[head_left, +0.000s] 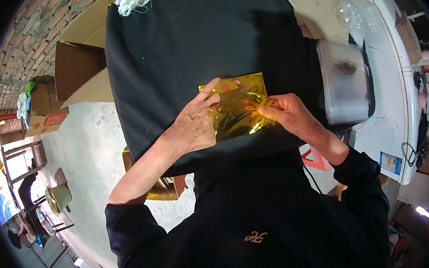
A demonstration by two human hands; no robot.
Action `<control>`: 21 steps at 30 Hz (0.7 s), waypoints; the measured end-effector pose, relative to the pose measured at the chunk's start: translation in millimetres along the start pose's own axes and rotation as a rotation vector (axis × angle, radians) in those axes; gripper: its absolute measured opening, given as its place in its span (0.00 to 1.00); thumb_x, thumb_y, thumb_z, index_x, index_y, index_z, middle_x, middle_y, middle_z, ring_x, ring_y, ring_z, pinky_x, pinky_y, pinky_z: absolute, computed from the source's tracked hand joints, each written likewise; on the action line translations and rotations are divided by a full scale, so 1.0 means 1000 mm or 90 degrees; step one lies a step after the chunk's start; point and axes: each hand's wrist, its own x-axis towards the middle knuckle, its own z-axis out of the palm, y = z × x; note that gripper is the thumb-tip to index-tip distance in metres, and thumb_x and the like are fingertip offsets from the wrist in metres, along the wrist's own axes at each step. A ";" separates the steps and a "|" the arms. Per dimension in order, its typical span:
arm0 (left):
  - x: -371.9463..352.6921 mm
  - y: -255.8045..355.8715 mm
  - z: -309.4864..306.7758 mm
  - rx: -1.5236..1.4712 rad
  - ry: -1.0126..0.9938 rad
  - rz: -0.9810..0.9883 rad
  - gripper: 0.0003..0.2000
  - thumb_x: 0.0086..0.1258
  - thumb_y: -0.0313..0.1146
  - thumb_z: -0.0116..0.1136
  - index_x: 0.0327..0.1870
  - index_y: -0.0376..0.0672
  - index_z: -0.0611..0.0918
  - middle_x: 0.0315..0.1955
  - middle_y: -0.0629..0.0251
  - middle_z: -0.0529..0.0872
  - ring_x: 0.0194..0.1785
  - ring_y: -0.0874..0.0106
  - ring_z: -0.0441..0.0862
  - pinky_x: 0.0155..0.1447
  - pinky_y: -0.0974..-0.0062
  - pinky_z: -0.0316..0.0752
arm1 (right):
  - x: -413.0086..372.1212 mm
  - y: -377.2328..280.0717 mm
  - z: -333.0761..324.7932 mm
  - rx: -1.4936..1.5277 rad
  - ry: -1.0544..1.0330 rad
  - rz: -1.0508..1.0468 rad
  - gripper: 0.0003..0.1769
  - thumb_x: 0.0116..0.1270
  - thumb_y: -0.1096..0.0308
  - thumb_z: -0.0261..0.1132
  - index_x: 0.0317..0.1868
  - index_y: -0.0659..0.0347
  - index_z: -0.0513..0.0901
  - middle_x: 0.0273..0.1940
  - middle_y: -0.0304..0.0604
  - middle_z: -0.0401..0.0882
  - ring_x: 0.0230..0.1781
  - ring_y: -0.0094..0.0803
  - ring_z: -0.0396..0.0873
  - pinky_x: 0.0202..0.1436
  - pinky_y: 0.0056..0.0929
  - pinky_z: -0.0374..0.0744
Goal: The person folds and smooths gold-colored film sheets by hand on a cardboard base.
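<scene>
A shiny gold foil sheet or packet lies at the near part of the black-covered table, with a small red mark near its top edge. My left hand rests over its left side, the fingers reaching across the foil. On the right, my right hand pinches a gathered, wrinkled part of the foil between thumb and fingers. What lies under the foil is hidden.
White string lies at the table's far left corner. A stack of clear plastic bags and flat cardboard sit on the right. Open cardboard boxes stand to the left. A white surface runs along the right.
</scene>
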 end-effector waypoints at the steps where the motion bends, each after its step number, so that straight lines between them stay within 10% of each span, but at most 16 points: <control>1: 0.000 -0.002 0.001 0.011 0.017 0.011 0.25 0.76 0.39 0.56 0.74 0.62 0.82 0.78 0.74 0.77 0.84 0.69 0.66 0.94 0.58 0.46 | 0.000 -0.001 0.000 0.006 0.001 0.005 0.15 0.83 0.67 0.66 0.56 0.73 0.89 0.45 0.36 0.91 0.44 0.15 0.82 0.52 0.21 0.80; 10: -0.033 -0.010 -0.003 -0.104 -0.030 -0.039 0.11 0.58 0.19 0.61 0.42 0.27 0.88 0.65 0.42 0.83 0.87 0.46 0.61 0.92 0.41 0.49 | -0.001 0.001 0.005 -0.003 0.054 -0.029 0.14 0.82 0.64 0.68 0.52 0.69 0.91 0.33 0.33 0.87 0.34 0.15 0.77 0.38 0.25 0.77; 13: -0.042 0.005 -0.013 -0.249 0.097 -0.053 0.08 0.67 0.24 0.65 0.37 0.25 0.84 0.60 0.37 0.83 0.86 0.41 0.62 0.90 0.40 0.51 | -0.004 -0.008 0.005 -0.005 0.052 -0.028 0.14 0.82 0.64 0.67 0.52 0.68 0.91 0.32 0.32 0.85 0.33 0.15 0.75 0.37 0.26 0.76; 21: -0.033 0.030 0.021 -0.233 0.342 -0.220 0.09 0.76 0.27 0.70 0.35 0.29 0.88 0.55 0.47 0.89 0.78 0.50 0.78 0.87 0.42 0.60 | -0.008 -0.001 0.003 -0.015 0.047 -0.026 0.15 0.85 0.64 0.65 0.50 0.70 0.89 0.35 0.26 0.81 0.35 0.12 0.70 0.38 0.21 0.69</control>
